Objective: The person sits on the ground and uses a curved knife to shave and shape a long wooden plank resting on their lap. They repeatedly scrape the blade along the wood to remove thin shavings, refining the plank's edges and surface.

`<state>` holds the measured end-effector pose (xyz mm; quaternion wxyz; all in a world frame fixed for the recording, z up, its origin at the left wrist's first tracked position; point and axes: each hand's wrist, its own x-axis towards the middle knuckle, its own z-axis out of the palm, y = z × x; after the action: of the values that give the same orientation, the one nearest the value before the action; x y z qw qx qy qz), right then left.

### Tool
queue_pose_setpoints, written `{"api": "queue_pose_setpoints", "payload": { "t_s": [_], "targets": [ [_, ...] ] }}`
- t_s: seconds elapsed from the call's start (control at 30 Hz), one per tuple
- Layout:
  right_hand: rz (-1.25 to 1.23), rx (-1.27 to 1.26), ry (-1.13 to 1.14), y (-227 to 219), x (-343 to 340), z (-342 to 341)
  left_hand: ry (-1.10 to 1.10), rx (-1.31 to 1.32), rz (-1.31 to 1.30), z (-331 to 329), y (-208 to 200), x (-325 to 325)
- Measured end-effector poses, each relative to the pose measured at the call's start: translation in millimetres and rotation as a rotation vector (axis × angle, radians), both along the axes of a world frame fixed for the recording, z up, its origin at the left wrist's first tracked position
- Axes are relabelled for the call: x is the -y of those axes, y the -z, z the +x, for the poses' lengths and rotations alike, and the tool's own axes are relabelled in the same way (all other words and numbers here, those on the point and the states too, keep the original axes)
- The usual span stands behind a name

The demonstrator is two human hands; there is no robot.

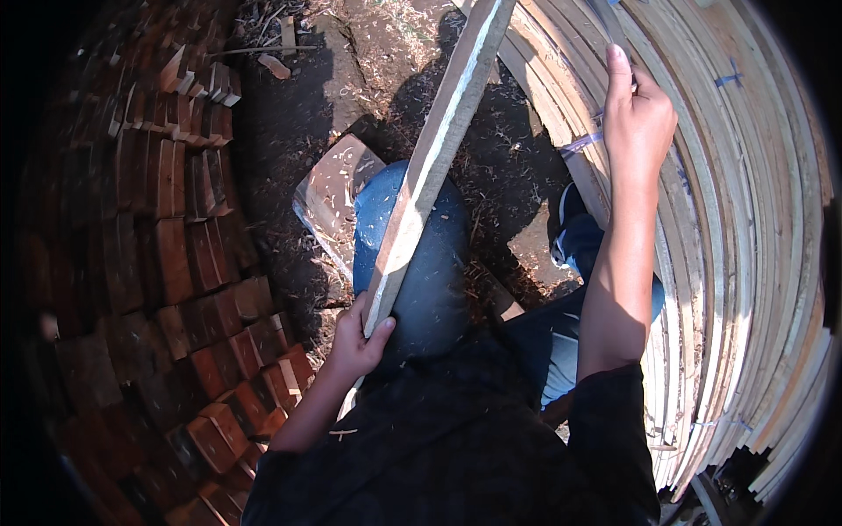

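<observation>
My left hand is wrapped round the lower end of a long squared wooden batten. The batten slants up and to the right across my thigh and leaves the view at the top. A pale, freshly bared strip runs along its upper face. My right hand is raised at the upper right, closed, with its thumb laid along a narrow grey blade-like tool. Most of that tool is cut off by the top edge or hidden by the fingers, so its exact kind does not show. It is apart from the batten.
Stacked reddish-brown wood blocks fill the left side. On the right lie long pale wooden strips, tied in bundles with blue ties. A wooden board lies beside my knee on dark ground strewn with shavings.
</observation>
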<state>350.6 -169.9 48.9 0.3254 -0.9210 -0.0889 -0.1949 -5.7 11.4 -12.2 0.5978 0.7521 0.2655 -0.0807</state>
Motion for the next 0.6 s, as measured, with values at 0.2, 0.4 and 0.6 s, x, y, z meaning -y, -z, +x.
{"api": "queue_pose_setpoints", "payload": {
  "t_s": [0.2,0.4,0.6],
  "targets": [
    [-0.185,0.028,-0.392,-6,-17,-55,0.009,0.024,-0.024,-5,2,-3],
    [-0.217,0.0,-0.472,17,-11,-73,0.05,-0.028,-0.045,-6,2,-8],
    [-0.302,0.163,-0.426,11,-17,-32,-0.025,-0.001,-0.102,-4,-1,-2]
  ]
}}
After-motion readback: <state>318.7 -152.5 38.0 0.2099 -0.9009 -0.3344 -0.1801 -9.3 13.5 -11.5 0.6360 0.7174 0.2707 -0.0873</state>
